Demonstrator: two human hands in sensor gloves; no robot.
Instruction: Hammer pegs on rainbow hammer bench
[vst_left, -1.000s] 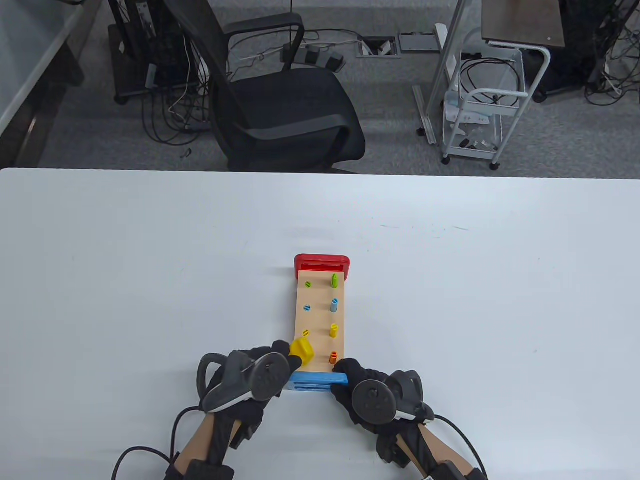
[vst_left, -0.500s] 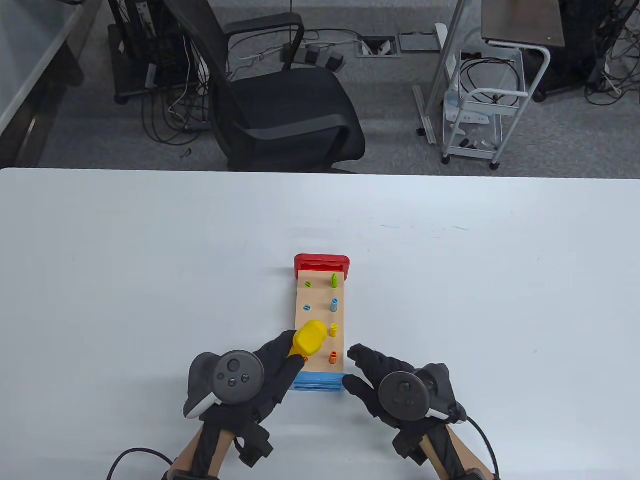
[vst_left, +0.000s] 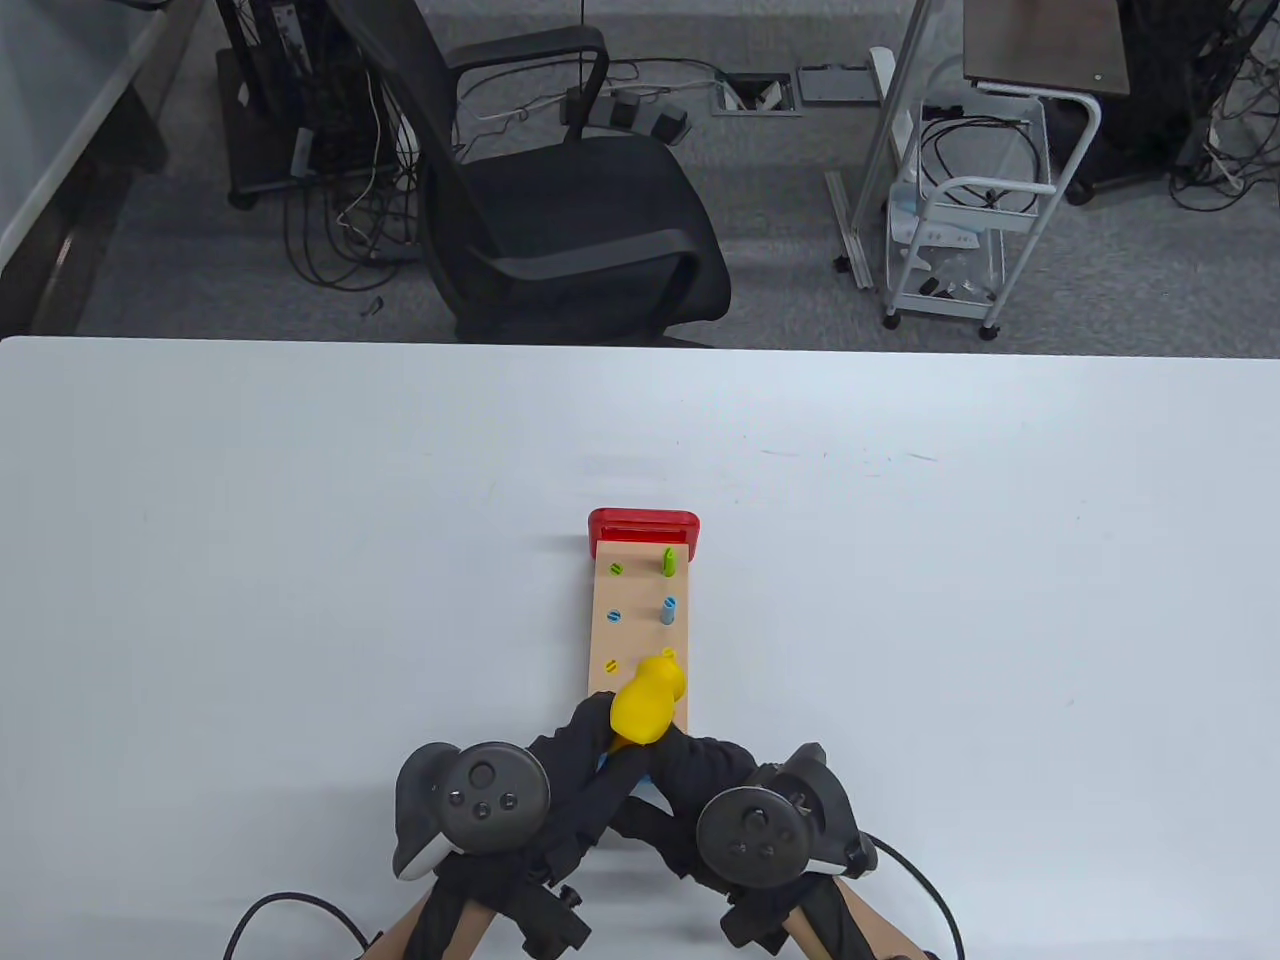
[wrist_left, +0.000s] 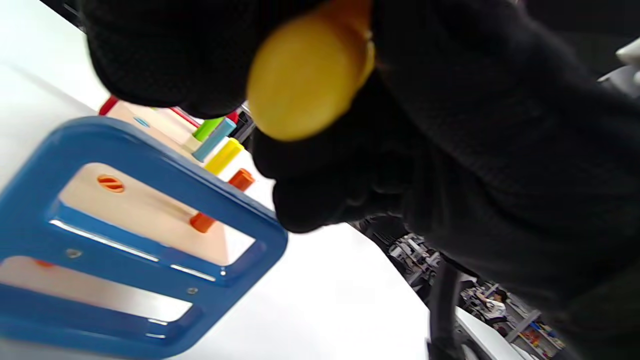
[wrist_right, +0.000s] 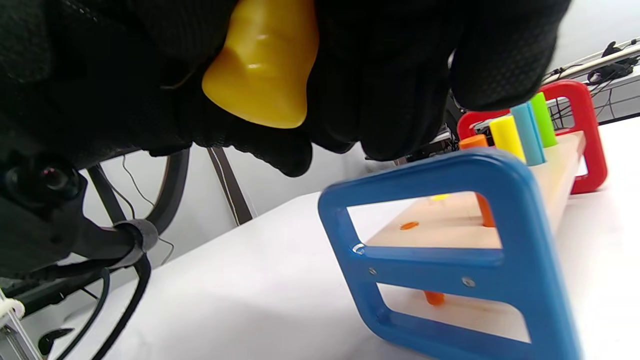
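Four pegs in the left row of the hammer bench (vst_left: 640, 625) sit flush with the wooden deck as far as visible: the green (vst_left: 616, 568), blue (vst_left: 614, 617) and yellow (vst_left: 611, 664) ones show in the table view, and the orange one (wrist_left: 111, 183) shows in the left wrist view. The right row is not yet driven: green peg (vst_left: 669, 560), blue peg (vst_left: 668, 609), yellow peg (wrist_left: 223, 156) and orange peg (wrist_left: 241, 179) all stand proud of the deck. By that count, roughly half the work is judged done. The bench lies on the white table (vst_left: 300, 550), near its front edge, red end frame (vst_left: 643, 523) away from the person and blue end frame (wrist_right: 450, 260) nearest them. The left hand (vst_left: 560, 780) grips the handle of the yellow hammer (vst_left: 647, 705), whose head is poised above the near end of the right row. The right hand (vst_left: 690, 790) is closed in against the left at the handle; whether it also grips the hammer cannot be told. Remaining work is judged to be the four raised pegs, the nearest likely first.
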